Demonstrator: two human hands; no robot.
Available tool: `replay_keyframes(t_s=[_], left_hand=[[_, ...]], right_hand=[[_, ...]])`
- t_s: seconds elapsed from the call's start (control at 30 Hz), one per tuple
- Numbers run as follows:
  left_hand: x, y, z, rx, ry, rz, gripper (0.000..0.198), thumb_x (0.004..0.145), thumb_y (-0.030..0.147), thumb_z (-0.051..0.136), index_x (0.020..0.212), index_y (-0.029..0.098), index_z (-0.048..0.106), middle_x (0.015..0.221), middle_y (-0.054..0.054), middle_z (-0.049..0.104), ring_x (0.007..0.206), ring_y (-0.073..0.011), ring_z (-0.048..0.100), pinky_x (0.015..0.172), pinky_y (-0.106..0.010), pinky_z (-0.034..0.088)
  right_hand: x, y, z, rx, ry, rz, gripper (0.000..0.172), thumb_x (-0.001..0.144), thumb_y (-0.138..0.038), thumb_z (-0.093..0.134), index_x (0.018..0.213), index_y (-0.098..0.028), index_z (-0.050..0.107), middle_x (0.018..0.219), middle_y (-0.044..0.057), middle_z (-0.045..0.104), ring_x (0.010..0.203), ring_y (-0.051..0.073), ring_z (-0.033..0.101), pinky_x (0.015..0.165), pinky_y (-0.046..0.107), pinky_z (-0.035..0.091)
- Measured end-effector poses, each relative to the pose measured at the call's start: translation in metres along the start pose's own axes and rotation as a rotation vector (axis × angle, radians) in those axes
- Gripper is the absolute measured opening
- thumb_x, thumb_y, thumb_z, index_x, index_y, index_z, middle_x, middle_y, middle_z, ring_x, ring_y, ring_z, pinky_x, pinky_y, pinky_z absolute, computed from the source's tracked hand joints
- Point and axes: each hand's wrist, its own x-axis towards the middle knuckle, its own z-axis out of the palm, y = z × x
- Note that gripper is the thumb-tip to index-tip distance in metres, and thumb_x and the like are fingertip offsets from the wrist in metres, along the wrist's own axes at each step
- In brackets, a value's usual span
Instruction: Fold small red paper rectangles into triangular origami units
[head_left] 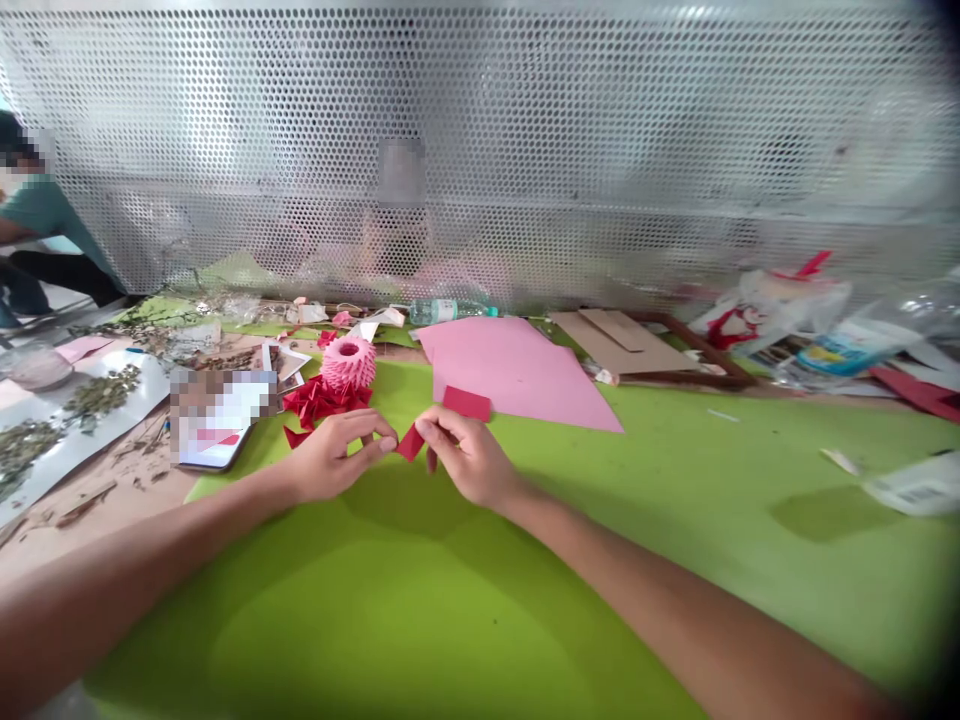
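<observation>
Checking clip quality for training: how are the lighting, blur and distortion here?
Head view: bright, soft light; the left hand and right hand shadow the green sheet; the perforated metal screen is blurred, with top glare; edges bow and right corners darken.

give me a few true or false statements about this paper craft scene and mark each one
1. A small red paper piece sits at the fingertips of the right hand, close to the left hand. True.
2. The pink folded paper cylinder stands on the pink sheet. False: the pink folded paper cylinder sits on red paper scraps, beside the pink sheet.
3. The plastic water bottle stands upright. False: the plastic water bottle lies on its side.
4. A person in a teal shirt is at the far left of the view. True.
5. The left hand holds a phone. False: the phone lies apart, to that hand's left.
</observation>
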Motion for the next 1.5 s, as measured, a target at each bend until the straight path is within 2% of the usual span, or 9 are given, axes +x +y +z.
replay_keyframes(t_s=[0.13, 0.5, 0.83, 0.93, 1.1, 1.2, 1.33, 1.43, 1.5], left_hand=[[0.000, 0.001, -0.001, -0.007, -0.014, 0.006, 0.023, 0.100, 0.030, 0.049, 0.095, 0.015, 0.065, 0.089, -0.006, 0.067, 0.079, -0.0148, 0.061, 0.072, -0.025, 0.048], [-0.001, 0.002, 0.000, 0.015, -0.016, 0.032, 0.021, 0.099, 0.025, 0.047, 0.093, 0.015, 0.065, 0.084, -0.005, 0.066, 0.075, -0.0137, 0.058, 0.070, -0.024, 0.046], [-0.004, -0.002, 0.002, 0.134, -0.033, 0.001, 0.009, 0.087, 0.017, 0.060, 0.094, 0.017, 0.066, 0.090, -0.005, 0.067, 0.072, -0.0140, 0.061, 0.070, -0.026, 0.049], [-0.004, 0.000, 0.003, 0.173, -0.019, 0.001, 0.011, 0.092, 0.023, 0.058, 0.088, 0.017, 0.066, 0.084, -0.004, 0.066, 0.071, -0.0140, 0.060, 0.068, -0.025, 0.047], [-0.002, 0.002, 0.003, 0.221, 0.008, 0.002, 0.020, 0.094, 0.023, 0.054, 0.078, 0.016, 0.063, 0.076, -0.002, 0.062, 0.066, -0.0123, 0.057, 0.064, -0.023, 0.043], [-0.001, 0.001, 0.003, 0.255, 0.029, 0.008, 0.018, 0.093, 0.023, 0.055, 0.078, 0.016, 0.062, 0.074, -0.002, 0.062, 0.066, -0.0126, 0.056, 0.062, -0.023, 0.043], [-0.001, -0.003, 0.002, 0.274, 0.073, 0.006, 0.010, 0.090, 0.024, 0.060, 0.085, 0.017, 0.064, 0.081, -0.003, 0.066, 0.067, -0.0125, 0.060, 0.063, -0.023, 0.045], [-0.001, -0.006, -0.001, 0.385, 0.063, 0.076, 0.009, 0.089, 0.023, 0.061, 0.089, 0.018, 0.068, 0.086, -0.003, 0.071, 0.076, -0.0153, 0.065, 0.073, -0.026, 0.049], [0.000, -0.008, -0.002, 0.462, -0.015, 0.108, 0.011, 0.089, 0.023, 0.061, 0.091, 0.020, 0.071, 0.090, -0.003, 0.073, 0.084, -0.0181, 0.067, 0.080, -0.028, 0.050]], right_hand=[[0.000, -0.001, 0.000, 0.074, -0.024, 0.001, 0.040, 0.100, -0.052, 0.045, 0.085, -0.019, 0.060, 0.065, -0.002, 0.057, 0.055, 0.013, 0.060, 0.054, 0.024, 0.043], [-0.002, 0.001, 0.004, 0.025, -0.032, -0.006, 0.038, 0.101, -0.051, 0.045, 0.088, -0.019, 0.061, 0.066, 0.000, 0.060, 0.055, 0.013, 0.060, 0.053, 0.024, 0.042], [-0.002, 0.004, 0.008, -0.044, -0.065, -0.060, 0.039, 0.099, -0.050, 0.049, 0.085, -0.018, 0.065, 0.066, 0.001, 0.065, 0.052, 0.011, 0.057, 0.049, 0.023, 0.039], [-0.002, 0.003, 0.009, -0.055, -0.033, -0.075, 0.036, 0.096, -0.052, 0.055, 0.091, -0.018, 0.065, 0.074, 0.003, 0.069, 0.054, 0.011, 0.057, 0.049, 0.023, 0.041], [-0.004, -0.002, 0.006, -0.115, 0.001, -0.153, 0.036, 0.096, -0.053, 0.053, 0.103, -0.019, 0.064, 0.094, 0.007, 0.072, 0.074, 0.015, 0.065, 0.053, 0.023, 0.046], [-0.005, -0.001, 0.005, -0.265, 0.032, -0.294, 0.024, 0.093, -0.042, 0.062, 0.102, -0.020, 0.064, 0.092, 0.007, 0.072, 0.080, 0.018, 0.066, 0.068, 0.029, 0.052], [-0.001, 0.006, 0.002, -0.398, 0.094, -0.452, 0.008, 0.096, -0.023, 0.058, 0.097, -0.019, 0.065, 0.091, 0.008, 0.072, 0.087, 0.021, 0.066, 0.079, 0.035, 0.053], [0.003, 0.012, -0.004, -0.515, -0.012, -0.489, 0.008, 0.094, -0.017, 0.058, 0.093, -0.018, 0.066, 0.093, 0.010, 0.073, 0.093, 0.025, 0.065, 0.082, 0.040, 0.053], [0.006, 0.017, -0.008, -0.590, -0.089, -0.484, 0.011, 0.092, -0.012, 0.058, 0.090, -0.017, 0.068, 0.090, 0.011, 0.073, 0.089, 0.025, 0.065, 0.079, 0.040, 0.053]])
